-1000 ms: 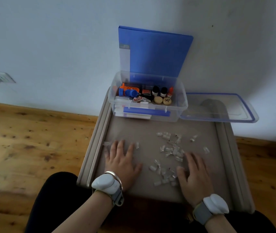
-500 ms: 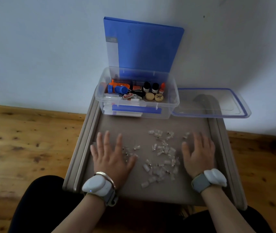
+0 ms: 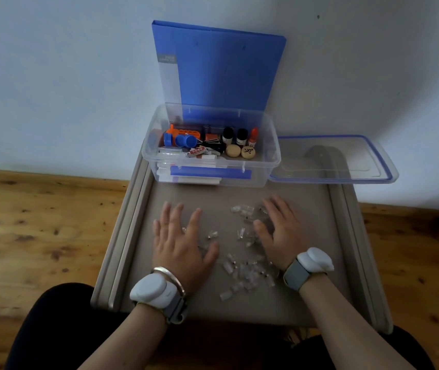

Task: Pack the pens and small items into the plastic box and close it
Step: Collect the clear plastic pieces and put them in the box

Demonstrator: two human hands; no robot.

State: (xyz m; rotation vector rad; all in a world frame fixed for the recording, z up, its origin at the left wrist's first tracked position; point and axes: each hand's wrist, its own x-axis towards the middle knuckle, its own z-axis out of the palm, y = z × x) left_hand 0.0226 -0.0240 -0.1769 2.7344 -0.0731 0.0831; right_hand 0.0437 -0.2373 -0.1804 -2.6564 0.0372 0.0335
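Observation:
A clear plastic box [image 3: 271, 166] stands open at the back of the small grey table [image 3: 306, 198], holding pens, small bottles, round pieces and an orange and blue item. Its clear lid [image 3: 333, 177] with a blue rim lies flat to the right of it. Several small clear plastic pieces [image 3: 245, 273] are scattered on the table between my hands. My left hand [image 3: 181, 244] lies flat, palm down, fingers spread, left of them and over a few. My right hand [image 3: 279, 231] lies flat on the right side of the scatter, covering some pieces.
A blue folder [image 3: 221, 65] leans upright against the wall behind the box. The table has raised side rails [image 3: 122, 236]. Wooden floor [image 3: 39, 231] lies on both sides. My dark-clothed knees are under the near edge.
My right hand has slid left and forward into the scatter of clear pieces. My left hand has crept slightly right toward the pieces. Both stay flat on the table.

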